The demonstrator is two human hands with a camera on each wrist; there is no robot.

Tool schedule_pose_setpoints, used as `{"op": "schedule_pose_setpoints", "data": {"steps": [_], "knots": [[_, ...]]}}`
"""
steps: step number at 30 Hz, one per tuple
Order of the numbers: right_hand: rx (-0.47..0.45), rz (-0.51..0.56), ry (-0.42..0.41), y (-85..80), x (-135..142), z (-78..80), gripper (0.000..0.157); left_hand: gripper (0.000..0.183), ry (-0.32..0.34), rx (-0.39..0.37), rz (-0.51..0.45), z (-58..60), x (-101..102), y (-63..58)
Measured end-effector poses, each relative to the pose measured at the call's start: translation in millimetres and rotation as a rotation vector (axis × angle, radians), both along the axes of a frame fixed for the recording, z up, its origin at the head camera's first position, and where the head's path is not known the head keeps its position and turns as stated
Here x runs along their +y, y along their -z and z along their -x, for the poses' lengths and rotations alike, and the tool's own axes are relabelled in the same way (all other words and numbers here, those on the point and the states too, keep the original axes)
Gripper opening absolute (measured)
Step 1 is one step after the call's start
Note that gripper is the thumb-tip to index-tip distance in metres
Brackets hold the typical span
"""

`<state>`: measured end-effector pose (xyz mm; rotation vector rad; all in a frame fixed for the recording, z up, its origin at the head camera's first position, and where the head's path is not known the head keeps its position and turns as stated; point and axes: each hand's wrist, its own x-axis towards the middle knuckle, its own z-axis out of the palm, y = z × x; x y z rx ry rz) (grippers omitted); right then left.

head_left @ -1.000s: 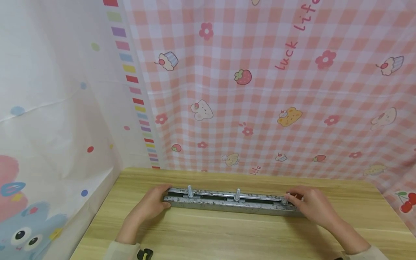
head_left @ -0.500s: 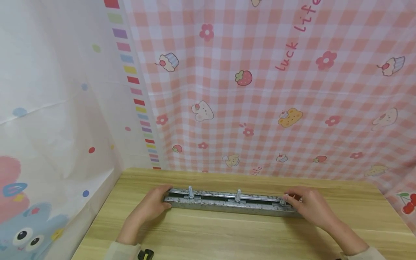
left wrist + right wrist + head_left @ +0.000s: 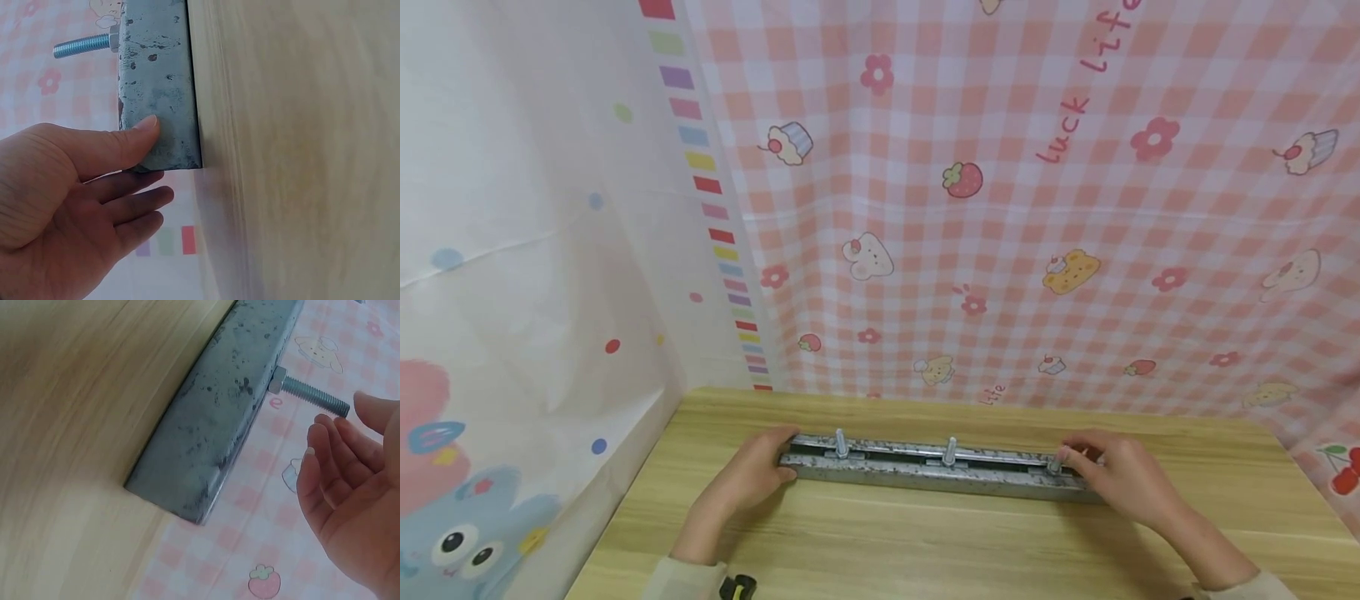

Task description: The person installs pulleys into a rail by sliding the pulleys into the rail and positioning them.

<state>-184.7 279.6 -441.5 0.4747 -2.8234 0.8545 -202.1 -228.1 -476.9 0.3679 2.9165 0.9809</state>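
A grey slotted steel channel [image 3: 917, 477] lies lengthwise on the wooden table, its dark slot facing up. My left hand [image 3: 752, 468] holds its left end; in the left wrist view the thumb [image 3: 140, 140] presses the near side and the other fingers reach behind. Three threaded bolts stand up from the slot: a left bolt [image 3: 841, 443], a middle bolt [image 3: 951, 451] and a right bolt [image 3: 315, 395] with a hex nut [image 3: 277, 380] at its base. My right hand [image 3: 1123, 475] is around the right bolt's tip, fingers loosely bent, a small gap showing beside the thumb.
The wooden table [image 3: 887, 542] runs back to a pink checked cloth [image 3: 917, 208] hanging behind it. A white cloth [image 3: 550, 233] with coloured dots hangs on the left. Black straps [image 3: 737, 587] show at the cuffs.
My right thumb and fingers shift slightly at the right bolt, whose tip leans left and then back right. My left hand and the channel stay in place.
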Motion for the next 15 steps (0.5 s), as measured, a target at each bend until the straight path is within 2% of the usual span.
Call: {"op": "schedule_pose_setpoints", "data": {"steps": [10,15], "knots": [[0.104,0.071,0.079,-4.7,28,-12.4,0.020,0.057,0.016,-0.011,-0.011,-8.7,-5,-10.5],[0.191,0.047,0.145,-0.9,44,-16.1,0.031,0.065,0.005,0.040,-0.010,-13.1,-13,-17.8]]}}
